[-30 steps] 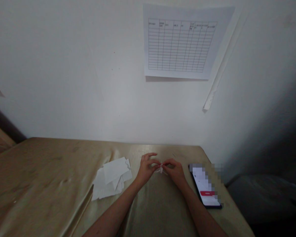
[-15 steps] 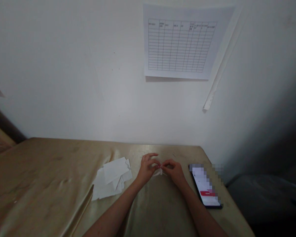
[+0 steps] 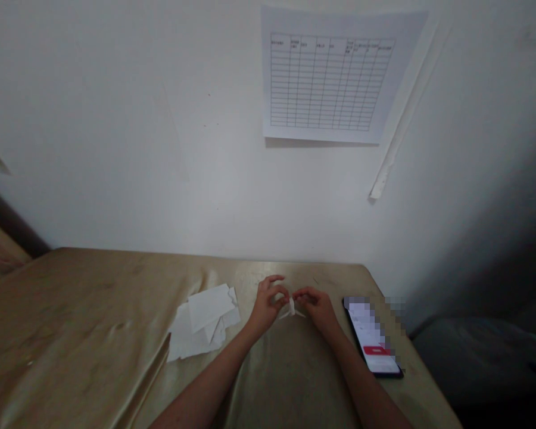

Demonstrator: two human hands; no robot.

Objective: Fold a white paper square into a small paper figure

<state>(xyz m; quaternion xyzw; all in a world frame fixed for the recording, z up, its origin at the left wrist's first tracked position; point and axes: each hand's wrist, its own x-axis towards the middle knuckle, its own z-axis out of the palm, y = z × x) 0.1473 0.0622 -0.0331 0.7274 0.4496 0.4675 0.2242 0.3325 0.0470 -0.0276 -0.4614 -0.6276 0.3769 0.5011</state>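
Between my hands is a small, thin white paper strip (image 3: pixel 292 308), bent or folded, with narrow ends sticking out low on either side. My left hand (image 3: pixel 267 305) pinches its top edge between thumb and index finger, while the other fingers are raised and curled. My right hand (image 3: pixel 315 305) comes from the other side, its thumb and fingertips closed at the strip's upper right. The fingertips hide part of the fold. Both hands are just above the tabletop.
Torn white paper pieces (image 3: pixel 209 307) lie overlapping left of my hands. A phone (image 3: pixel 373 342) with a lit screen lies to the right. The table (image 3: pixel 93 310) has a wrinkled brownish cover and meets a white wall bearing a printed grid sheet (image 3: pixel 326 83).
My fingers have shifted slightly at the strip, and more of its folded middle and right end now shows. The paper pieces and phone stay in place.
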